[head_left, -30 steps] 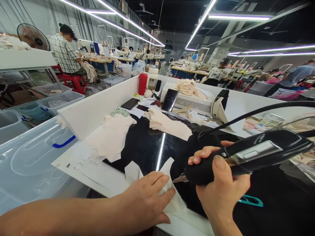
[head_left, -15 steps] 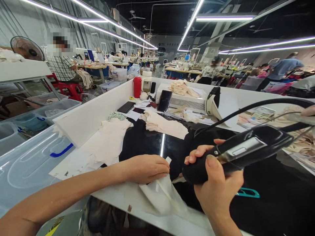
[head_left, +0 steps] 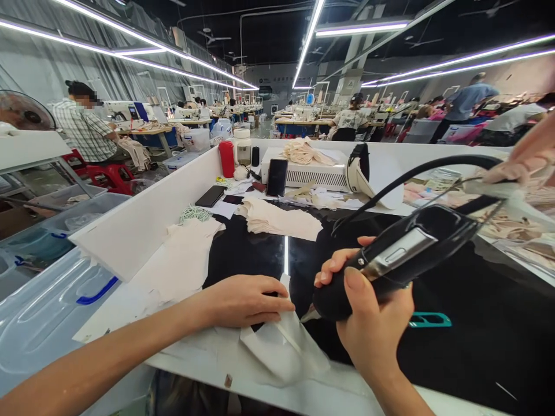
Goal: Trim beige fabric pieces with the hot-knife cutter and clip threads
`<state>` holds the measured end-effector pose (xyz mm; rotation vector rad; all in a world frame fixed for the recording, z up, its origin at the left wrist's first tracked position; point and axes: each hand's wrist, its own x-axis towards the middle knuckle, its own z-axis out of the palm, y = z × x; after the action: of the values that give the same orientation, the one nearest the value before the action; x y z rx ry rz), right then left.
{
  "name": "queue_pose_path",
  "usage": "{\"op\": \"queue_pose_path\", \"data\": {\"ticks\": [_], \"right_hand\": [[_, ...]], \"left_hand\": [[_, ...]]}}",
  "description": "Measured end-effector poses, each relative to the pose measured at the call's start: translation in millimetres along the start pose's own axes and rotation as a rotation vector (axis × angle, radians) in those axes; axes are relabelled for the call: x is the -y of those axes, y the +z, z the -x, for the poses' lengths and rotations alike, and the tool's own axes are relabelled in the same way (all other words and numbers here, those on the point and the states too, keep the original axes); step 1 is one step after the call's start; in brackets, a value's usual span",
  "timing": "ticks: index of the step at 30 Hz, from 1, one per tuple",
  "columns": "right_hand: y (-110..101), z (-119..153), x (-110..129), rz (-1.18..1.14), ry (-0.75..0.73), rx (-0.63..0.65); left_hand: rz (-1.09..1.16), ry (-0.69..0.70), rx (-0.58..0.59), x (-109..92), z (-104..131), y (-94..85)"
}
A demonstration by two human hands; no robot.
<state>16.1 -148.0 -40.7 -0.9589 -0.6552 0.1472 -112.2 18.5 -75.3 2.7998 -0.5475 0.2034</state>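
Observation:
My right hand (head_left: 373,312) is wrapped round a black handheld tool (head_left: 399,254) with a metal plate on its side and a thick black cable. Under my left hand (head_left: 249,300) lies a thin whitish fabric piece (head_left: 281,346) at the table's front edge; the fingers press together on it, near a narrow pale strip. The rounded end of the tool is just right of this fabric, above the black table surface (head_left: 468,318). A teal flat object (head_left: 430,319) lies behind my right hand.
Cream fabric stacks (head_left: 281,219) lie further back and at the left. Behind them stand a phone (head_left: 276,177), a red bottle (head_left: 226,159) and a white vented box (head_left: 303,173). Another person's hand (head_left: 531,150) is at the right by the cable. Blue-handled plastic bins (head_left: 56,306) stand left.
The view has shifted a little to the right. My left fingers have spread slightly on the fabric. The other person's hand at the right shows more. My right hand keeps its hold on the tool.

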Motion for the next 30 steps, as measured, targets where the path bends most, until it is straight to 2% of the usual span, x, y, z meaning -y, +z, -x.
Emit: {"op": "queue_pose_path", "data": {"ticks": [7, 17, 24, 30], "right_hand": [[-0.8, 0.2, -1.3, 0.010, -0.009, 0.009], [-0.3, 0.4, -2.8, 0.006, -0.024, 0.033], [4.4, -4.7, -5.8, -0.004, -0.032, -0.023], [8.7, -5.4, -11.5, 0.010, -0.042, -0.001]], "left_hand": [[-0.094, 0.033, 0.013, 0.8, 6.3, 2.0], [-0.098, 0.037, -0.001, -1.1, 8.3, 0.8], [-0.114, 0.028, 0.013, -1.1, 8.0, 2.7], [-0.113, 0.033, -0.015, -0.3, 9.1, 4.4]]}}
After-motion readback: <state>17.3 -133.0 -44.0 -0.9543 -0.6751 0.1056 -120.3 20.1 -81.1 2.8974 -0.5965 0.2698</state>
